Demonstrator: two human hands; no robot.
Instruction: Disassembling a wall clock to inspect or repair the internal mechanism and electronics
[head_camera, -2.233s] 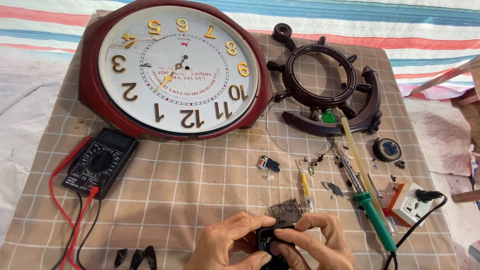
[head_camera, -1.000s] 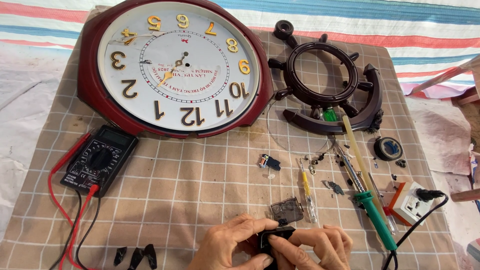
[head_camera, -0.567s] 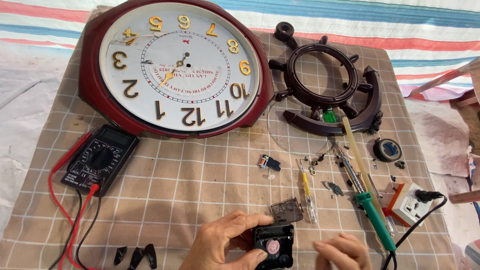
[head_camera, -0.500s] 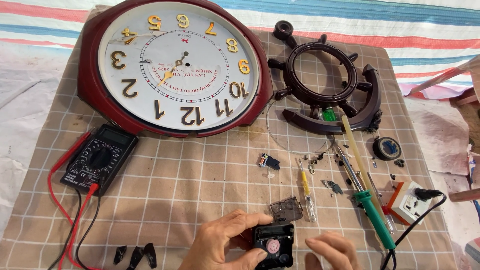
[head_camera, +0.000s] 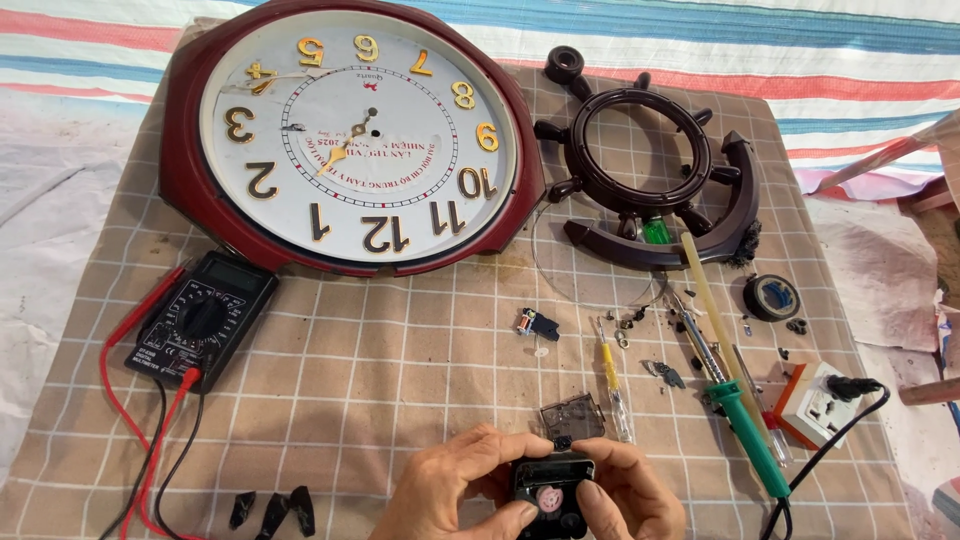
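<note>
Checked beige cloth over striped sheet, both hands' fingers gripping black clock mechanism

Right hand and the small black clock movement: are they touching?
Touching. The head view shows the right hand with its thumb pressed on the black clock movement, near its pink gear.

Wrists: both the left hand and right hand run off the bottom edge.
Black clock movement: sides and lower part hidden by fingers.
Small bits by the soldering iron: too tiny to tell apart.
Red leads: cut off below.
</note>
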